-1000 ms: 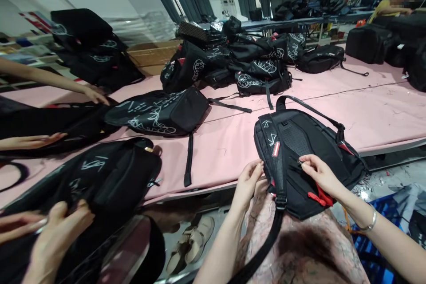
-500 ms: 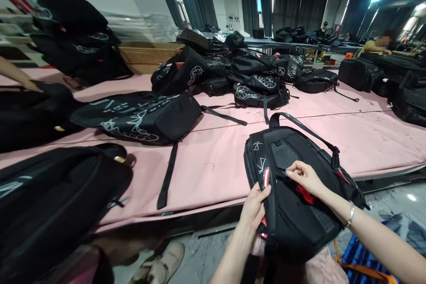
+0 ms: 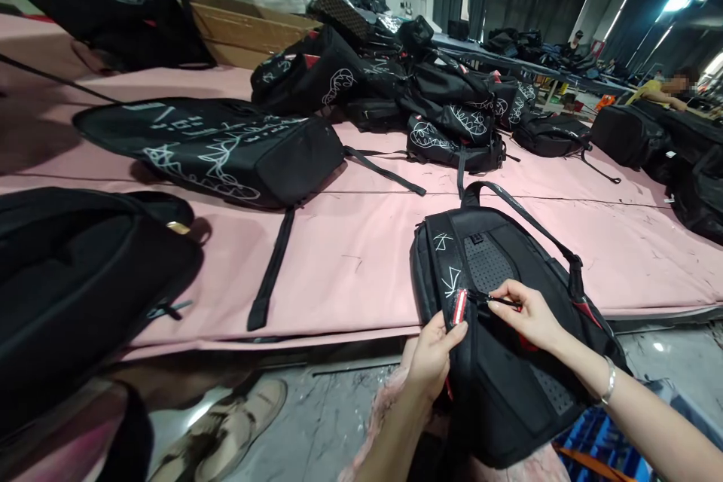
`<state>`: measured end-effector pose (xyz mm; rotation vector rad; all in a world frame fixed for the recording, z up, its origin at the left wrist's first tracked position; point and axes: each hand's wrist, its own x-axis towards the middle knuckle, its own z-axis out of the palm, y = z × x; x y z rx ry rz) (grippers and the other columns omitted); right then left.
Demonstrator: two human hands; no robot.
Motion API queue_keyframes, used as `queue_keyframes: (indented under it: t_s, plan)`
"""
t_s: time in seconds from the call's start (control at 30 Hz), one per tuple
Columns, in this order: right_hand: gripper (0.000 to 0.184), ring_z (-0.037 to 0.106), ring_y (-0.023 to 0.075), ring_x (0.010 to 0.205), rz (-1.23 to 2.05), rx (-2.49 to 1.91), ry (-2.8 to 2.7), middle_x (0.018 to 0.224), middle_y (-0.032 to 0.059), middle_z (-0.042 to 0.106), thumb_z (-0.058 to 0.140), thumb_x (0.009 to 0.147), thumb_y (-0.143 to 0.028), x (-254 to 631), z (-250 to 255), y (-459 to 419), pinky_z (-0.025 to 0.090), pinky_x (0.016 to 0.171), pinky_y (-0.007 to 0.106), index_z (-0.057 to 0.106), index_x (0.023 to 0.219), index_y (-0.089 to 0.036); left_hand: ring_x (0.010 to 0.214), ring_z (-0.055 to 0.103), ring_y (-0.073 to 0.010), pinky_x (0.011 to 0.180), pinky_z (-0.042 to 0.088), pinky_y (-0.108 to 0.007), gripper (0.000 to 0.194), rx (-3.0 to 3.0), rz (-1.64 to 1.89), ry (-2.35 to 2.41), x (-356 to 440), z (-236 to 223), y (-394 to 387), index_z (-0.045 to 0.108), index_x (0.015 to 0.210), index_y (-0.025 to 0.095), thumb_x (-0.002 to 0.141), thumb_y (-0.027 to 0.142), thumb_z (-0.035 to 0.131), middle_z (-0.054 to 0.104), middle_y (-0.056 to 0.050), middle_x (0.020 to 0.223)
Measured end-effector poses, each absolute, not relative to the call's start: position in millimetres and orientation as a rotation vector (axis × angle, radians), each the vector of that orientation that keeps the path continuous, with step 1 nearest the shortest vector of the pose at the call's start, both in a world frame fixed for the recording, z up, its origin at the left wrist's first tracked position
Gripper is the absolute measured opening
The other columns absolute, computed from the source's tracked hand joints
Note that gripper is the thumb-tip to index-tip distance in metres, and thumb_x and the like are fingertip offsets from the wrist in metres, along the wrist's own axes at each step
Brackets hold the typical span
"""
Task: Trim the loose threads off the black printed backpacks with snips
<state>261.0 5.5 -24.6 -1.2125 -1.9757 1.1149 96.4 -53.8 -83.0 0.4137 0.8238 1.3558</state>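
Black backpack (image 3: 497, 331), back panel up, lying at near edge of pink tabletop (image 3: 361, 256) and hanging partly over the lap. Left hand (image 3: 434, 350) clamped on the left shoulder strap (image 3: 457, 301), thumb beside its red-and-white tab. Right hand (image 3: 528, 312) pinched shut on a small dark piece at the strap's inner edge, zipper pull or thread cannot tell. Silver bracelet (image 3: 608, 384) on right wrist. Hands close together, not touching. Further left on tabletop: printed black backpack (image 3: 226, 154) lying flat, loose strap (image 3: 271, 271) trailing toward the edge; another black bag (image 3: 79, 271) at near left. Pile of printed backpacks (image 3: 429, 102) behind, well apart. Cardboard box (image 3: 248, 30) at far left rear. Shoe (image 3: 226, 429) on floor below.
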Motion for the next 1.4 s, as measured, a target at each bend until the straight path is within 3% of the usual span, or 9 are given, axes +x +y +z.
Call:
queue_keyframes:
  t_s: [0.3,0.47,0.8,1.03,1.4]
  plan:
    - [0.022,0.053,0.0104,0.060,0.916,-1.151,-2.155,0.077,0.0037,0.062,0.056,0.080,-0.036,253.2,-25.7,9.0,0.040,0.054,0.021,0.060,0.085,-0.015,0.089,0.056,-0.0162,0.086,0.040,-0.028,0.036,0.457,1.322,0.788,93.2,-80.7,-54.7,0.062,0.099,0.014,0.066,0.025,0.071,0.065,-0.005,0.093]
    - [0.022,0.057,0.0123,0.069,0.994,-1.128,-2.151,0.079,0.0036,0.063,0.055,0.082,-0.036,254.6,-27.2,13.2,0.043,0.062,0.022,0.059,0.087,-0.015,0.090,0.057,-0.0170,0.088,0.039,-0.030,0.037,0.433,1.300,0.781,92.2,-82.1,-56.0,0.060,0.100,0.013,0.066,0.024,0.070,0.065,-0.006,0.092]
    - [0.023,0.057,0.0127,0.070,1.031,-1.150,-2.116,0.078,0.0037,0.062,0.056,0.081,-0.038,259.1,-33.1,16.8,0.043,0.064,0.023,0.060,0.085,-0.015,0.094,0.056,-0.0199,0.086,0.041,-0.030,0.044,0.435,1.271,0.821,90.3,-79.0,-56.9,0.059,0.107,0.013,0.066,0.024,0.069,0.065,-0.006,0.092]
    - [0.025,0.056,0.0131,0.070,1.023,-1.174,-2.264,0.080,0.0041,0.062,0.055,0.082,-0.039,259.7,-20.6,23.0,0.042,0.062,0.023,0.059,0.088,-0.015,0.083,0.059,-0.0173,0.082,0.043,-0.029,0.031,0.481,1.272,0.858,89.6,-81.7,-55.9,0.061,0.094,0.013,0.066,0.024,0.069,0.066,-0.005,0.086]
    - [0.022,0.055,0.0126,0.068,1.094,-1.055,-2.258,0.075,0.0042,0.061,0.058,0.080,-0.037,243.4,-27.8,32.9,0.042,0.061,0.024,0.060,0.082,-0.014,0.068,0.059,-0.0149,0.067,0.046,-0.026,0.035,0.453,1.224,0.849,86.1,-75.5,-61.3,0.055,0.098,0.010,0.069,0.026,0.066,0.065,-0.008,0.078]
